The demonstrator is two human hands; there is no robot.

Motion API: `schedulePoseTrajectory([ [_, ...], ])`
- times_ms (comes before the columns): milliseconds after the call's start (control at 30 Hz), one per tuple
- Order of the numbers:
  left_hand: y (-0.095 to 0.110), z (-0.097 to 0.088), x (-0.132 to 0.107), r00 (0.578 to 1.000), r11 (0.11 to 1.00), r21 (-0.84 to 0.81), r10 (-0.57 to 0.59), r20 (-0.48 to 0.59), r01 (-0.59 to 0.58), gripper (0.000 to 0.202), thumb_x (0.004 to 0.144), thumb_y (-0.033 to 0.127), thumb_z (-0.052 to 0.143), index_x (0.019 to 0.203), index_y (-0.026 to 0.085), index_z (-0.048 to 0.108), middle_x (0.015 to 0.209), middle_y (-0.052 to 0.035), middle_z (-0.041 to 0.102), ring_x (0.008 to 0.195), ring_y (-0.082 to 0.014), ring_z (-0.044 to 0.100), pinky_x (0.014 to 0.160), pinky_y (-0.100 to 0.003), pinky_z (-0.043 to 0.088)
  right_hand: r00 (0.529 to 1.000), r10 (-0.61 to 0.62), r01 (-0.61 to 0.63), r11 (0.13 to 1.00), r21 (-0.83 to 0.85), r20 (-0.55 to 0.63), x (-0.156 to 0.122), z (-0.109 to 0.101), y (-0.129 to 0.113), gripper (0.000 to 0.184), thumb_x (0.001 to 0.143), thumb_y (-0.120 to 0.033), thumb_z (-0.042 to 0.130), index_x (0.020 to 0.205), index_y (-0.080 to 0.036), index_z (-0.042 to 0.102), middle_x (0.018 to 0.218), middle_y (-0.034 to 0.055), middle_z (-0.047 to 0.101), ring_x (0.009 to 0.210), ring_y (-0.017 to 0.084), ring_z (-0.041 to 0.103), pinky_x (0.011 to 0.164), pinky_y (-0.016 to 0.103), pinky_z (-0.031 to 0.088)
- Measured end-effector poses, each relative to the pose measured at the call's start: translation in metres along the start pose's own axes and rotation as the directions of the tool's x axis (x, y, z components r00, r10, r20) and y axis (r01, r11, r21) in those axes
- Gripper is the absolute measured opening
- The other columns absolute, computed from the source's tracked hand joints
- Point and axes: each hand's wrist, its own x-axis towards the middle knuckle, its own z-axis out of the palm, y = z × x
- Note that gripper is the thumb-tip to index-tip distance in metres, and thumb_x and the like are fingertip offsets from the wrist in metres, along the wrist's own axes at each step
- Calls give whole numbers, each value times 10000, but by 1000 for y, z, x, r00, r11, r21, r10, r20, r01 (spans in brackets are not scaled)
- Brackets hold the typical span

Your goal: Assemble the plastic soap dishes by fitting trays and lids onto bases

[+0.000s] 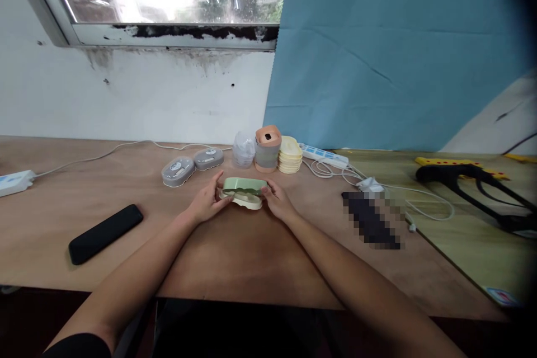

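Both hands grip the ends of a small oval plastic case with a light green upper part (243, 183) and a wavy-edged cream lower part (247, 201). My left hand (207, 199) holds its left end, thumb along the near edge and fingers at the side. My right hand (277, 200) closes on the right end, its thumb on the front. The two parts look slightly apart at the front; I cannot tell whether they are joined. The case is held at or just above the brown table (243, 257).
Behind the case are two grey oval cases (178, 172), stacked clear cups (244, 150), stacked orange and grey containers (267, 151) and stacked cream trays (290, 155). A black phone (106, 234) lies left. A power strip (323, 155) with cables and a black frame (470, 184) are right.
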Motion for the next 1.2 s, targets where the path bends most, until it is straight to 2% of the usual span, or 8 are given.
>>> schedulePoseTrajectory([
  [100,3,0,-1,1000,999,46,20,3,-20,827,849,480,579,1492,162,168,1050,-79,610,685,-139,566,688,-285,466,997,-77,78,995,-61,18,-1,-3,-1,626,810,-707,479,1123,-171,562,947,77,674,809,211,647,693,301,520],
  [233,5,1,-2,999,994,98,44,-17,-43,760,874,451,548,1478,151,197,960,-53,617,662,-140,553,664,-275,446,991,-134,128,978,-166,-23,-2,-6,-4,658,753,-768,487,1031,-177,563,826,44,638,687,187,611,604,276,490],
  [400,3,1,-3,988,985,141,111,-111,-95,641,886,425,532,1421,168,289,807,1,607,649,-140,557,662,-260,436,975,-155,124,975,-184,-162,0,-9,-3,702,690,-833,475,953,-187,559,725,22,600,624,182,586,566,281,493],
  [500,0,0,-2,980,989,127,94,-174,-72,571,893,444,519,1362,155,370,742,15,597,646,-140,563,657,-255,437,950,-129,111,991,-79,-284,3,-11,1,704,699,-827,472,1006,-197,539,840,50,628,673,199,619,564,302,532],
  [600,-3,-2,-1,982,992,116,70,-174,-51,504,888,496,513,1256,151,493,755,-3,607,655,-143,566,664,-260,440,927,-98,116,993,28,-362,5,-12,3,703,719,-794,497,1110,-210,488,963,72,626,704,207,647,584,329,566],
  [767,-6,-4,1,991,988,154,49,-127,-29,489,846,570,545,1126,173,603,772,-19,620,688,-159,574,666,-266,434,899,-91,108,994,16,-428,6,-17,3,670,759,-750,498,1149,-205,464,976,90,641,758,230,676,671,360,579],
  [967,3,-6,0,997,989,144,28,-75,-17,429,876,548,503,1053,186,649,917,-58,694,798,-195,621,722,-289,454,786,-200,182,979,-89,-585,13,-28,3,581,778,-582,602,1184,-207,423,1059,101,627,895,220,673,822,367,548],
  [1200,7,-7,0,998,993,120,30,-49,-24,411,932,503,416,1033,189,660,956,-64,701,843,-205,631,733,-292,450,647,-163,205,978,-36,-745,34,-58,18,514,777,-477,597,1166,-200,408,1113,112,595,916,191,665,820,360,551],
])
